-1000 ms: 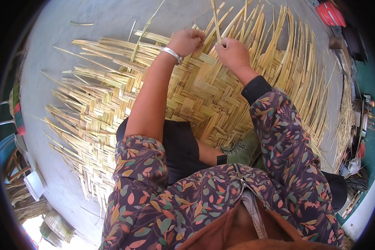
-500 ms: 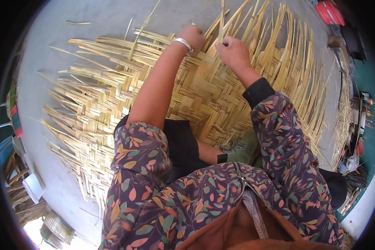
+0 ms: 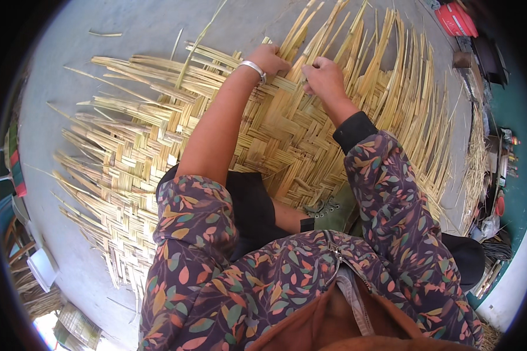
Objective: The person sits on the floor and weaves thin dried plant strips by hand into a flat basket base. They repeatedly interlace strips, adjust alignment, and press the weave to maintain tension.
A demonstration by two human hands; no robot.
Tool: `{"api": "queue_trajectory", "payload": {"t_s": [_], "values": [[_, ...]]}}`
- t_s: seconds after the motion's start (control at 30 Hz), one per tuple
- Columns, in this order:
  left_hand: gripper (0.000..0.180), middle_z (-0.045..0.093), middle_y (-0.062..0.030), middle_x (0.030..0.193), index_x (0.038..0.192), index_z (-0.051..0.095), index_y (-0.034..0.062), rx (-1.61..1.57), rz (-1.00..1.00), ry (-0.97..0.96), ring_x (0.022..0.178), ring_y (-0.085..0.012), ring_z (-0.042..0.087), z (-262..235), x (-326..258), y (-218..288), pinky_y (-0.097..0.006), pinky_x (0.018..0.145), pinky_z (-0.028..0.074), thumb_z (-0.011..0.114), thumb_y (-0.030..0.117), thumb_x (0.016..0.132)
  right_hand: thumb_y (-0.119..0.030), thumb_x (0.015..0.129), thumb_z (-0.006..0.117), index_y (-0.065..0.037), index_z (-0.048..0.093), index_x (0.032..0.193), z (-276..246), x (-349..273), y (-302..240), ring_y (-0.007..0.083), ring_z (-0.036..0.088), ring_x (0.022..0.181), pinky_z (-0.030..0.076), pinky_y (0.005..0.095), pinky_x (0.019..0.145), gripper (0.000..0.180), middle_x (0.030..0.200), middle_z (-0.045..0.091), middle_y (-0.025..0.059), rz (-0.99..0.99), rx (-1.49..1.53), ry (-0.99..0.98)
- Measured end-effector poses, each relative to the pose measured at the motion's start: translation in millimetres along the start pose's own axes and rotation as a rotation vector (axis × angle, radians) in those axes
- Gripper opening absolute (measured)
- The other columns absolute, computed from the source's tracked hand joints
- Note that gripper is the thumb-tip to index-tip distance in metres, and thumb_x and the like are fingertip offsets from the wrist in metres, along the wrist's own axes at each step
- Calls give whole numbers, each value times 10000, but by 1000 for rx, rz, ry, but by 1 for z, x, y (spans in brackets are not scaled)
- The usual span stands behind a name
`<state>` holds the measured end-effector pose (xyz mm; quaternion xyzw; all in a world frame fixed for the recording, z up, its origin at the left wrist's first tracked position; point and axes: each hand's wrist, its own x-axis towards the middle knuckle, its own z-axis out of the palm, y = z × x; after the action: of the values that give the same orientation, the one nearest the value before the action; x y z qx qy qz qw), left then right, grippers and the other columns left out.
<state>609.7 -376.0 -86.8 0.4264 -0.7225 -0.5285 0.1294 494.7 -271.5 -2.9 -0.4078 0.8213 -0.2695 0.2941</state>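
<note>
A woven mat (image 3: 281,126) of pale yellow split stalks lies flat on a smooth grey floor (image 3: 158,23), in front of the seated person and reaching out to the left, its middle plaited in a zigzag and its loose ends fanning out at the far, left and right edges. Both hands are at the far part of the weave, near each other but apart. The left hand (image 3: 269,60), below a silver bangle (image 3: 255,69), has its fingers curled in over the stalk ends; whether they grip one cannot be told. The right hand (image 3: 324,77) has thumb and forefinger drawn close together just above the weave, and what lies between them is too small to tell. A green shoe (image 3: 336,213) is at the near edge of the mat. A stray piece of stalk (image 3: 105,34) lies on the floor at upper left. Along the right side runs a heap of loose straw (image 3: 477,158), with a red object (image 3: 458,20) beyond it and a green surface (image 3: 521,111) behind. At lower left a pale panel (image 3: 42,269) leans beside bundled stalks (image 3: 44,301).
</note>
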Motion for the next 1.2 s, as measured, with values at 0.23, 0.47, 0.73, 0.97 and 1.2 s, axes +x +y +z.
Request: {"api": "queue_trajectory", "payload": {"t_s": [0.23,0.47,0.73,0.97,1.2], "values": [[305,654,-33,837,984,661,24,-497,-72,-181,738,-110,589,-15,-18,11,-276,675,479,733,220,762,-155,779,593,18,586,803,10,14,16,133,567,542,442,274,498,175,648,579,59,-139,-216,-90],[232,638,-2,876,1038,647,60,-1024,-67,-55,725,-90,567,-18,-27,-2,-238,657,476,671,139,821,-252,717,625,-72,665,926,11,24,35,282,615,782,470,355,692,279,833,647,128,-208,-156,-267],[223,610,5,845,1070,626,54,-1111,-65,71,770,-97,570,-20,-29,-10,-226,670,493,624,77,848,-190,768,602,-7,637,1014,-1,36,29,194,604,731,468,317,655,309,833,658,111,-274,-84,-458],[205,621,-25,889,1056,619,60,-1254,-49,168,816,-119,589,-24,-29,-6,-258,701,531,614,60,851,-132,787,571,-22,634,1027,-3,56,26,127,563,630,454,288,584,272,784,631,75,-285,-198,-620],[190,654,-43,852,1004,650,48,-792,-184,349,761,-144,622,-22,-27,-2,-246,671,534,591,26,825,-206,793,594,-58,642,1026,2,51,39,277,617,813,477,356,729,280,905,657,135,-466,-362,-403]]}}
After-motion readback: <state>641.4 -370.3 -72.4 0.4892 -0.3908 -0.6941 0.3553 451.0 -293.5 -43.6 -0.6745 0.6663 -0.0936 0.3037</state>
